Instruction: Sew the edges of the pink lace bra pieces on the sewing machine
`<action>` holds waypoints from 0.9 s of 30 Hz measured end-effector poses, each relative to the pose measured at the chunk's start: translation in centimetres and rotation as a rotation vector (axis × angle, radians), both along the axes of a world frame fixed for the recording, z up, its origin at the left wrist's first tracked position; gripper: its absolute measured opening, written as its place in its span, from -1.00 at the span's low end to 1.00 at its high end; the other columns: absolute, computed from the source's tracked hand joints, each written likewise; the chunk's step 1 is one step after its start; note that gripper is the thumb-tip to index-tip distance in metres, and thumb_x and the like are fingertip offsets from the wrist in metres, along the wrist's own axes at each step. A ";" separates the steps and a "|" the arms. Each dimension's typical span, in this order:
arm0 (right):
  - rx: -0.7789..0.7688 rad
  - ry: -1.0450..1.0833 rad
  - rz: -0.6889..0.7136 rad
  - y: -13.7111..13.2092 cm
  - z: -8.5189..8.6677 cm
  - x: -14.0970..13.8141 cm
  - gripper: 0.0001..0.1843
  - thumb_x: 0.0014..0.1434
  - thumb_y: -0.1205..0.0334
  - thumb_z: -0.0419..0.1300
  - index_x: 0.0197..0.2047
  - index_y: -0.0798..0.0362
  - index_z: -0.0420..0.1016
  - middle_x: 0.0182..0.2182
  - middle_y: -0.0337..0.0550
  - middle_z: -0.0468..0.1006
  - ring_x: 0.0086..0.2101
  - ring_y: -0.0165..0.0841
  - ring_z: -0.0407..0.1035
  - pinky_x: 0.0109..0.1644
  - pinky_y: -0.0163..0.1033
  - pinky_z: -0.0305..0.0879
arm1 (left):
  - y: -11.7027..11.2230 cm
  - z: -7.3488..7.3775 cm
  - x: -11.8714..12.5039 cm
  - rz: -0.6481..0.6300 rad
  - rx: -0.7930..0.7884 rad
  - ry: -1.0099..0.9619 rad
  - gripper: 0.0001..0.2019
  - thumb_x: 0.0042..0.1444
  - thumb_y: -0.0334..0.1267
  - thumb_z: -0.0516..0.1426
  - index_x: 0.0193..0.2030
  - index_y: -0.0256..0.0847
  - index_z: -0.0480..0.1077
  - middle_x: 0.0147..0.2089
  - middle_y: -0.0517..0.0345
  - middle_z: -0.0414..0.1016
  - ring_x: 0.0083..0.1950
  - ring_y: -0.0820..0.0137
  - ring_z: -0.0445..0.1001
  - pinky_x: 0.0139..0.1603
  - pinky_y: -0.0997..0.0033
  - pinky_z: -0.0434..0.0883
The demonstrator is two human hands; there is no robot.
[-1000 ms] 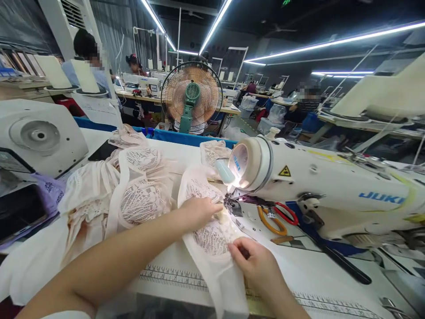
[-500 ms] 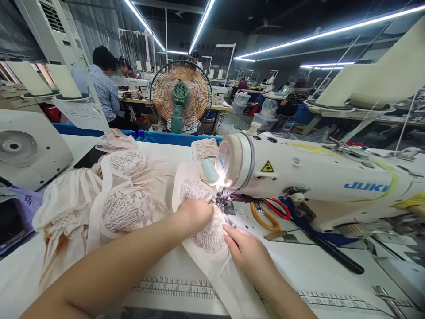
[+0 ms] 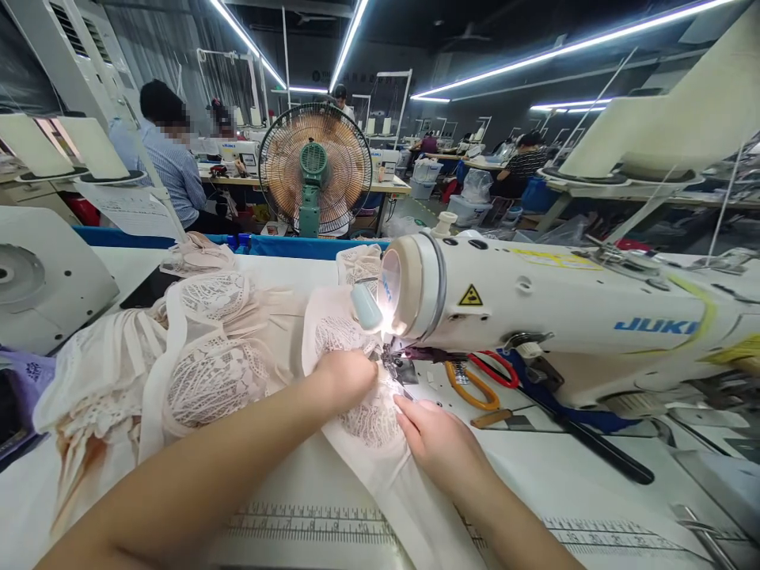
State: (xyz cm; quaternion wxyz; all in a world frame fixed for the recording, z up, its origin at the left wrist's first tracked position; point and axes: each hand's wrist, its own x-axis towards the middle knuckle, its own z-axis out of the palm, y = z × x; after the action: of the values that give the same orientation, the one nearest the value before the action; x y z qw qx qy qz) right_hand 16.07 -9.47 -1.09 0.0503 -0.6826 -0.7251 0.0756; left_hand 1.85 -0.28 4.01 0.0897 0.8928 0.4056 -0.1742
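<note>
1. The person's left hand [image 3: 347,378] sits on the lace piece [image 3: 371,418], right beside the needle foot [image 3: 400,369] of the sewing machine [image 3: 534,317]. Its fingers are curled under, so there's no telling whether they pinch the cloth.
2. The right hand [image 3: 436,443] lies flat on the same piece, fingers pressed together, tips pointing at the foot.
3. The lace piece is on the table [image 3: 594,475], far edge under the foot.
4. More lace – a heap [image 3: 202,356] to the left. Scissors [image 3: 482,380] lie just right of the foot.
</note>
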 end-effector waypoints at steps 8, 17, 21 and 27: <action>-0.069 -0.113 -0.036 0.8 0.9 -0.9 -0.65 0.25 0.26 -0.15 -0.10 -0.02 0.43 -0.54 -0.16 0.45 -0.51 -0.29 0.34 -0.57 -0.25 -0.22 | 1.6 -0.4 0.0 -0.002 0.051 -0.027 -0.57 -0.10 -0.45 0.12 -0.01 -0.17 0.37 -0.17 -0.03 0.43 -0.28 0.19 0.47 -0.39 0.38 0.37; -0.068 -0.043 0.110 -1.7 1.3 0.7 -0.70 0.10 0.40 -0.02 -0.14 -0.05 0.39 -0.34 -0.18 0.42 -0.36 -0.36 0.27 -0.48 -0.28 -0.16 | -1.7 -0.4 -3.2 -0.003 0.307 -0.229 -0.68 0.16 -0.30 -0.05 0.01 -0.17 0.38 0.30 -0.10 0.07 0.10 0.10 0.33 0.01 0.12 0.33; -0.047 -0.021 0.139 -2.2 1.1 1.3 -0.69 0.03 0.45 -0.01 -0.19 -0.04 0.37 -0.34 -0.18 0.39 -0.36 -0.36 0.23 -0.45 -0.27 -0.14 | -4.5 -0.5 -4.9 0.029 0.238 -0.131 -0.39 -0.03 0.12 0.11 0.12 -0.17 0.33 0.37 -0.07 -0.15 0.35 -0.12 -0.17 0.21 -0.29 -0.09; -0.088 -0.094 0.197 -1.7 1.7 1.4 -0.72 0.05 0.39 0.01 -0.17 -0.03 0.35 -0.35 -0.16 0.42 -0.34 -0.33 0.29 -0.47 -0.27 -0.14 | -4.4 -1.3 -5.4 0.192 0.170 -0.018 -0.30 -0.02 0.10 0.07 0.27 -0.05 0.09 0.39 0.02 -0.31 0.37 -0.09 -0.32 0.17 -0.40 -0.20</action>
State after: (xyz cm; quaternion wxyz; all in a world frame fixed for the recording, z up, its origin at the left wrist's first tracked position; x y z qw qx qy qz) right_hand 17.46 -11.18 0.61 -0.0214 -0.6125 -0.7862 0.0796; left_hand -3.53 -4.67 2.73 0.0337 0.8558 0.5016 -0.1219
